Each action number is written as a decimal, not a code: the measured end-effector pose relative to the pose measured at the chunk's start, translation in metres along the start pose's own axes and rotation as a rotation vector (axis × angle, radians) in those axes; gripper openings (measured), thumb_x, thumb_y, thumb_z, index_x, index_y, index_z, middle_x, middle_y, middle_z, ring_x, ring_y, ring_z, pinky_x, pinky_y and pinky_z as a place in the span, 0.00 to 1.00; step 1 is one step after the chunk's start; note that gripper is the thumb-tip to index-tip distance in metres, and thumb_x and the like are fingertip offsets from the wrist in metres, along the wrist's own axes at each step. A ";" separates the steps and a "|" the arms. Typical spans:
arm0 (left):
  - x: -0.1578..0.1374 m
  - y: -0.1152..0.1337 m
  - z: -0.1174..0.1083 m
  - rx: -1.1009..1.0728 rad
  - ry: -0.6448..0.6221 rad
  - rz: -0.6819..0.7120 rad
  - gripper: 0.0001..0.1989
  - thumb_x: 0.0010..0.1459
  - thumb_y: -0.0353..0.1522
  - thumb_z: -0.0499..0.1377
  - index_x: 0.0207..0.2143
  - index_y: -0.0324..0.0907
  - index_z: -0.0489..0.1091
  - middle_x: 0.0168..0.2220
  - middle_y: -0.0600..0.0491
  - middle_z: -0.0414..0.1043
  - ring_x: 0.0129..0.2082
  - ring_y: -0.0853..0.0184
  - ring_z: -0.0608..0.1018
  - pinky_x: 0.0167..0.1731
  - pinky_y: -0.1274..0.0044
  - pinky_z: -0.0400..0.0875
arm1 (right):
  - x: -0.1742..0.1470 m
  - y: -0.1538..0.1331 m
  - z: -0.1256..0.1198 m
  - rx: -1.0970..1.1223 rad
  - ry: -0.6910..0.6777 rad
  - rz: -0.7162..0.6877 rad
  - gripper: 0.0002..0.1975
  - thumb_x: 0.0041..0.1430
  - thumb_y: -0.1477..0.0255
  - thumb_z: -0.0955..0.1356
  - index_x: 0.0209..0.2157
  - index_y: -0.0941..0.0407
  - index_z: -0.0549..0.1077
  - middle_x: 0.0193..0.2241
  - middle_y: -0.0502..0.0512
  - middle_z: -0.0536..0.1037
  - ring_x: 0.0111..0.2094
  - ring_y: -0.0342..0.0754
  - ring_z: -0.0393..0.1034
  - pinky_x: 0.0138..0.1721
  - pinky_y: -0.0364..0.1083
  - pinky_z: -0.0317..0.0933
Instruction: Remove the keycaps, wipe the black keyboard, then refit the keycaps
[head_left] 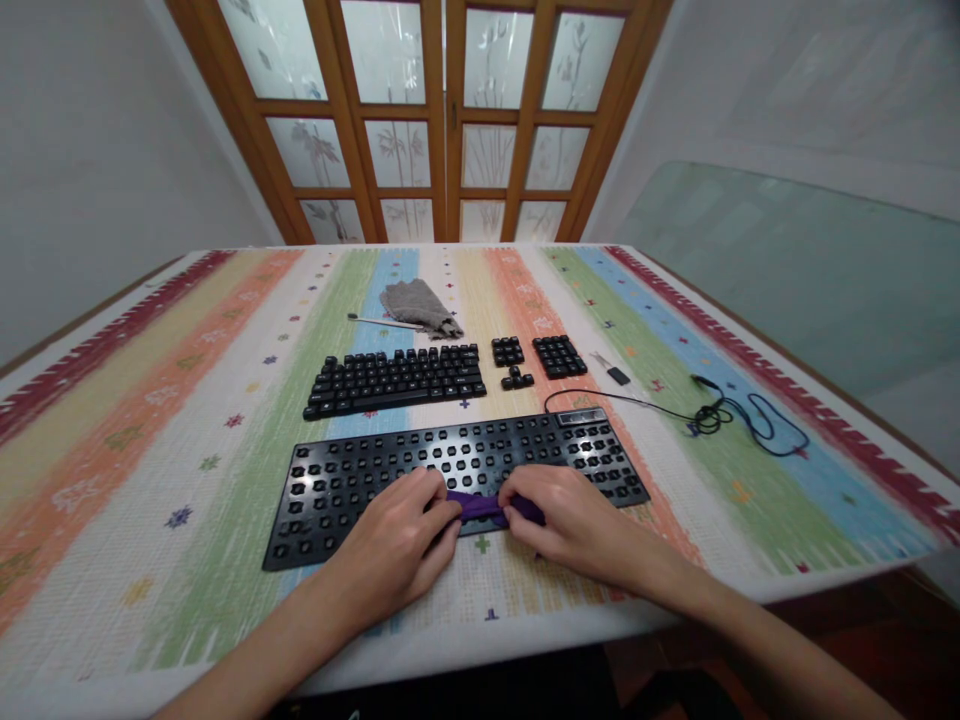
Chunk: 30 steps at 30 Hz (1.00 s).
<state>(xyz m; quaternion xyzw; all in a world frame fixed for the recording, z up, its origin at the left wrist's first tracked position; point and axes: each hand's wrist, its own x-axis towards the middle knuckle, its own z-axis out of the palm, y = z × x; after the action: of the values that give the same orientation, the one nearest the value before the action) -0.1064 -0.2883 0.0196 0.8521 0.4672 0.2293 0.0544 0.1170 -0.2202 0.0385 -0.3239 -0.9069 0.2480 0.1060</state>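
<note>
A black keyboard base (390, 450) with its keycaps off lies flat on the striped tablecloth, its bare switch posts showing. Over its front edge, a purple cloth (477, 505) is stretched between my two hands. My left hand (412, 530) is closed, pinching the cloth's left end with thumb and fingers. The right end is gripped by my right hand (555, 510), also closed, with part of the cloth bunched under the palm. The hands and cloth hide the lower middle of the base.
Behind the base, the removed black keycaps stand in groups: the main block (397, 378), small clusters (508, 351) and the number pad (559, 356). Farther back lie a grey cloth (420, 303) and a toothbrush (386, 322). A keycap puller (618, 375) and coiled cable (709, 412) lie right.
</note>
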 end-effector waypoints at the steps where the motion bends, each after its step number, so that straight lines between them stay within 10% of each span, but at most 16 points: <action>1: 0.000 0.000 0.000 0.001 -0.004 0.006 0.10 0.64 0.27 0.52 0.39 0.39 0.74 0.33 0.49 0.65 0.34 0.63 0.68 0.33 0.72 0.68 | -0.001 0.001 0.000 0.006 -0.004 0.005 0.06 0.58 0.78 0.65 0.32 0.58 0.74 0.29 0.52 0.76 0.31 0.45 0.68 0.35 0.44 0.58; 19: 0.015 -0.011 -0.002 -0.120 -0.017 -0.041 0.03 0.63 0.26 0.56 0.35 0.40 0.69 0.36 0.51 0.66 0.38 0.63 0.68 0.37 0.72 0.67 | -0.009 0.010 -0.004 0.048 -0.024 0.053 0.06 0.57 0.78 0.64 0.32 0.58 0.74 0.29 0.52 0.76 0.29 0.45 0.67 0.34 0.43 0.56; 30: 0.022 -0.012 -0.004 -0.037 -0.144 0.162 0.11 0.60 0.23 0.54 0.38 0.40 0.76 0.37 0.49 0.66 0.35 0.63 0.66 0.35 0.71 0.66 | -0.013 0.013 -0.005 0.052 -0.018 0.088 0.06 0.57 0.77 0.65 0.33 0.57 0.75 0.28 0.52 0.76 0.28 0.44 0.67 0.32 0.42 0.55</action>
<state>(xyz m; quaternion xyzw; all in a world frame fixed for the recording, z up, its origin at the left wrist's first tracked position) -0.1070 -0.2643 0.0266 0.9002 0.3874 0.1797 0.0849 0.1359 -0.2178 0.0359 -0.3585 -0.8859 0.2786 0.0949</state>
